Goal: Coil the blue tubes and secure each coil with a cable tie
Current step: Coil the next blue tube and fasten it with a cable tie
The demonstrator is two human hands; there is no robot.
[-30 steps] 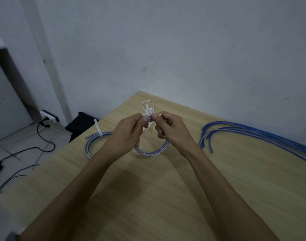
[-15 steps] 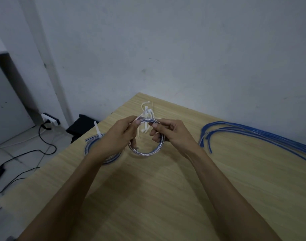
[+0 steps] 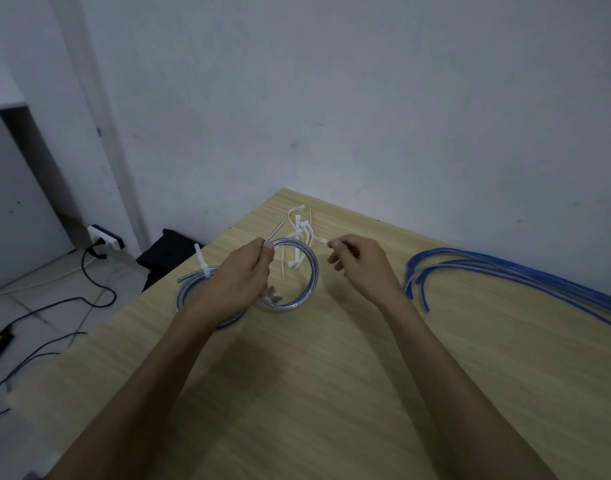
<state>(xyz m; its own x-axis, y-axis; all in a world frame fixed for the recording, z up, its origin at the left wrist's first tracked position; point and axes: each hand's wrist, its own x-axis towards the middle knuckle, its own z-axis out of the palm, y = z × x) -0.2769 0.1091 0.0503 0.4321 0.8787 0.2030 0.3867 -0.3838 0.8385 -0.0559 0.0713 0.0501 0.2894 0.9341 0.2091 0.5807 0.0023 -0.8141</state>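
Nearest us, our two forearms reach out over the bare wooden table (image 3: 332, 393). Our left hand (image 3: 238, 278) is curled around the near-left side of a small coil (image 3: 306, 289) of blue tube, thumb and forefinger pinching it at the top, where a thin tail (image 3: 275, 234) sticks up and away. It looks like a cable tie end, though the blur leaves us unsure. The coil stands lifted off the table, tilted toward us. Our right hand (image 3: 357, 259) is just to the right of the coil and apart from it, fingers loosely curled; the fingertips seem to pinch something small and white (image 3: 324, 241), but we cannot tell what it is.

We judge this tube light and springy: a coil like this wants to open, so the grip belongs right where the turns cross, close to the tie, not on a free arc. The plastic looks smooth and may slide.

Under the left wrist lies a finished coil (image 3: 188, 289) with its white tie (image 3: 199, 259) upright. Beyond the held coil sits a loose heap of spare ties (image 3: 302, 230). Far right, several straight tubes (image 3: 505, 271) wait, well apart.
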